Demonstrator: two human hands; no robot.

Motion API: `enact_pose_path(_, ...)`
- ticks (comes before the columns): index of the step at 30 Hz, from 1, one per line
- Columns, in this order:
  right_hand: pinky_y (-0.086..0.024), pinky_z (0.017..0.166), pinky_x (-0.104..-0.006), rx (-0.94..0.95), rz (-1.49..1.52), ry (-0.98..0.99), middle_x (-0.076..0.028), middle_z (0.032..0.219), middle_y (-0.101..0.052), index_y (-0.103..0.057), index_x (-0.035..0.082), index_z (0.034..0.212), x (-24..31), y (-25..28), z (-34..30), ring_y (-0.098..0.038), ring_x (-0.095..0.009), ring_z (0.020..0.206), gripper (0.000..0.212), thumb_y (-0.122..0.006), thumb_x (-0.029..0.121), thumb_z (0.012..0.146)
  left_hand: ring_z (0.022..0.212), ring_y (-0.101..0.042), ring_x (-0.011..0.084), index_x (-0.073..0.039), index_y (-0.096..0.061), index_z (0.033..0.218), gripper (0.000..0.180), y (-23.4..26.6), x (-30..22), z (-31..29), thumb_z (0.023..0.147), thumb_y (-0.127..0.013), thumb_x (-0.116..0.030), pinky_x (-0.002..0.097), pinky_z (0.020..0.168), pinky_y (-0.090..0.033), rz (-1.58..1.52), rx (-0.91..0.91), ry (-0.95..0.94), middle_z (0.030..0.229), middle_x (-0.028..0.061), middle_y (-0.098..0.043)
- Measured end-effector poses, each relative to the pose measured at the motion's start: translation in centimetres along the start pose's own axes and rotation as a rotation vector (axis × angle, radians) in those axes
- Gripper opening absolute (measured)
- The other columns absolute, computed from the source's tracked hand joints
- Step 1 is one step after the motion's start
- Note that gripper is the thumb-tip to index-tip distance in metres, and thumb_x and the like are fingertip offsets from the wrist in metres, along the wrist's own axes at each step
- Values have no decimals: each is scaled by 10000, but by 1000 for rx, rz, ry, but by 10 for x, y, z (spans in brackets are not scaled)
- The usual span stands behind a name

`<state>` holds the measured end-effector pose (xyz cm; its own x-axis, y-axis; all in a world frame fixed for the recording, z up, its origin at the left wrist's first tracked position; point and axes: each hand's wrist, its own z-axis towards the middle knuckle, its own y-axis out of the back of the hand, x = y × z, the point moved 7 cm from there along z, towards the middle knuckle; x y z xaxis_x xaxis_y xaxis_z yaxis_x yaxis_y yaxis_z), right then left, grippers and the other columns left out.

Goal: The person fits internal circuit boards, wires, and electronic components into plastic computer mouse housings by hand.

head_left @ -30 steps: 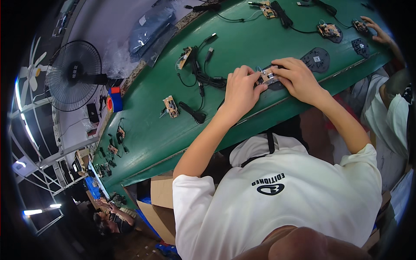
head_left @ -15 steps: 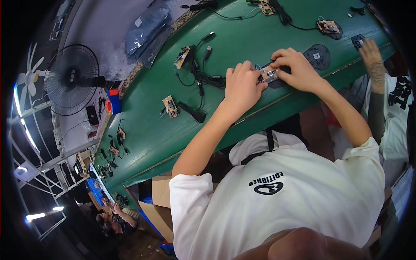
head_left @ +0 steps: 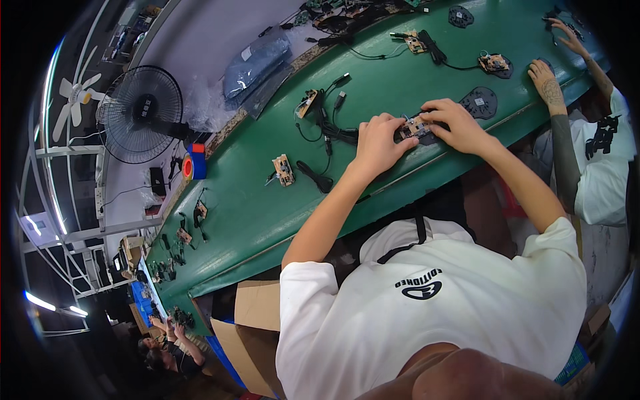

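Between my hands a small tan circuit board [head_left: 415, 127] sits over a dark base near the table's front edge. My left hand [head_left: 380, 143] grips the board's left side, fingers curled and thumb at its near edge. My right hand [head_left: 459, 127] pinches its right side with thumb and fingers. How the board joins the base is hidden by my fingers. Just beyond my right hand lies a black mouse base [head_left: 481, 102] with a pale square label. Left of my left hand is a bundle of black cables [head_left: 333, 130] with a loose board [head_left: 307, 104] at its far end.
Another board [head_left: 283, 170] lies farther left on the green table [head_left: 240, 207]. At the far right, a board on a mouse base [head_left: 495, 64] trails a cable. A co-worker's tattooed hand [head_left: 548, 83] rests at the right. A fan [head_left: 143, 113] and tape roll [head_left: 194, 162] stand left.
The view has shifted, so the table appears lower and more to the right. My hands keep hold of the board. At the right, a second co-worker's hand has come into view.
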<state>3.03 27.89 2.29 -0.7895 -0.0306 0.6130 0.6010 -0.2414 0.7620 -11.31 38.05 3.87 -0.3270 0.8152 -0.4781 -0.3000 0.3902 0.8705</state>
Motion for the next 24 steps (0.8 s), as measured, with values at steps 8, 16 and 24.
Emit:
enact_pose_path(8,-428,975,-421,-83,82,-72,-58,1177,-629,-708,64,1044,-4,0,6,-559,-278,1128,208,-662,125,851,1015,-603,275,-62,-739,1065,430,3,-5,0,766,-811,-363,398,868,-418,-52,-106,-20,1045,82,-646)
enact_pose_path(16,-411,944,-413,-83,13,-172,-19,1098,-621,-670,71,910,-5,0,15,-562,-260,1085,118,-686,149,823,978,-593,271,-66,-719,1024,421,-4,-3,1,713,-846,-320,404,833,-409,-72,-106,-11,1015,77,-640)
enact_pose_path(24,-379,1055,-421,-43,72,-62,-91,1262,-601,-696,48,1108,-2,2,-2,-522,-289,1224,245,-653,76,869,963,-594,273,-58,-685,1072,484,2,0,-2,699,-858,-312,394,823,-417,-141,-162,-18,1005,74,-642)
